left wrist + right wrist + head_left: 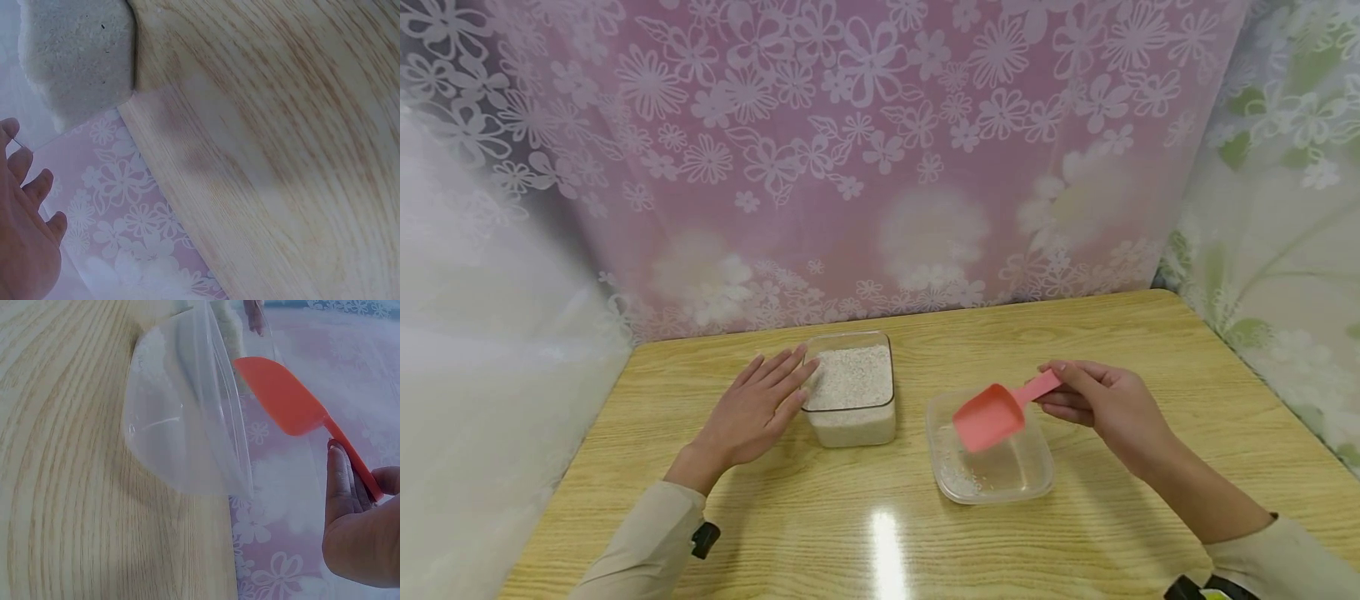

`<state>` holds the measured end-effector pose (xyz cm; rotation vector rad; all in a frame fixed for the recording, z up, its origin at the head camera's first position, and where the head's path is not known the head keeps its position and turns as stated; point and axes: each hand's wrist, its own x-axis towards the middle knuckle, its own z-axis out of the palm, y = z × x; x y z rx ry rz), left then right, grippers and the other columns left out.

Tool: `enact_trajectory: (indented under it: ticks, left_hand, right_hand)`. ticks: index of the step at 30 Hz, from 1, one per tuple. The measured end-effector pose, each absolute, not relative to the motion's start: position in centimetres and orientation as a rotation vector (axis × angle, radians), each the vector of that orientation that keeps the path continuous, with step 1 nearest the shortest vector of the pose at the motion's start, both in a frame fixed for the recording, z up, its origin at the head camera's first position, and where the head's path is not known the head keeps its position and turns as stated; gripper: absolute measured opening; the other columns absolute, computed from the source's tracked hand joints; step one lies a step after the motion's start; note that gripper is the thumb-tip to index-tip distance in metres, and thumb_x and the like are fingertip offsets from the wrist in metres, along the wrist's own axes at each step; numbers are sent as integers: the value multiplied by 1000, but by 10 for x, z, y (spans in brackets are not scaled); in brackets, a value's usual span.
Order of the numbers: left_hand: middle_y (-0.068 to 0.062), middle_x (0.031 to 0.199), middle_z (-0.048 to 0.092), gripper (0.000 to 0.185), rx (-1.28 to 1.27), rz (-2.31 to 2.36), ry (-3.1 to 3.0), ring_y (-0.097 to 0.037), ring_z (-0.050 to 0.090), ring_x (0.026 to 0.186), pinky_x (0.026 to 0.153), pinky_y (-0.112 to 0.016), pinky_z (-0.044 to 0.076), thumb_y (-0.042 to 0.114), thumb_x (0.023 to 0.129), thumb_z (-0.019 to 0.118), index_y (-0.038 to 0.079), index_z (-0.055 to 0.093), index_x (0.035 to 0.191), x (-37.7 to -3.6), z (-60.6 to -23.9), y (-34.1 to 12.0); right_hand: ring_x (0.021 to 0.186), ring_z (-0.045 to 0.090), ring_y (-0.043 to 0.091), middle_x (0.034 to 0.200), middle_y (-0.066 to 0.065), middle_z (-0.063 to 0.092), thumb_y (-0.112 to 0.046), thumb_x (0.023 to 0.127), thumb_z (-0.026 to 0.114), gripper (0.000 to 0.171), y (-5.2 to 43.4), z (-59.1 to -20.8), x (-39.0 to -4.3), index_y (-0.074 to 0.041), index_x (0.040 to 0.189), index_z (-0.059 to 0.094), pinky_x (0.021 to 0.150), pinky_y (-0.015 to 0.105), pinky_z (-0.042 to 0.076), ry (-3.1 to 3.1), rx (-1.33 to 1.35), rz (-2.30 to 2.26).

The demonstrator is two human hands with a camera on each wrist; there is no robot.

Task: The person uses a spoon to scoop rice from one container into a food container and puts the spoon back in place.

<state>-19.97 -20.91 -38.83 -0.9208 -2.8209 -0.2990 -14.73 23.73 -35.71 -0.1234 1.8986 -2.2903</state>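
My left hand lies with straight, spread fingers against the left rim of a clear square container. Rice fills much of that container; the left wrist view shows the rice through its wall. In my right hand is the handle of a pink scoop, pinched between thumb and fingers. The scoop is above a second clear plastic container, apart from it in the right wrist view. A few rice grains lie at the bottom of this second container.
Both containers stand on a wood-grain table. Behind the table hangs a pink flowered curtain. A pale sheet borders the left side, and a green-and-white flowered sheet the right.
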Motion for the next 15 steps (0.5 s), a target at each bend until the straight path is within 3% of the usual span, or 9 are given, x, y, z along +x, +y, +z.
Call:
enact_trajectory:
  ticks: [15]
  left_hand:
    - [1,158,19,52,-918,-297,-2819,-20,16,143,115,-45,7,44,105,24,24,28,152,-200,-388,-209]
  right_hand:
    - [92,69,19,100,11,71,-18,100,53,24,233,-351,-160,-4,107,71,86,32,51,1542,-110,-2459]
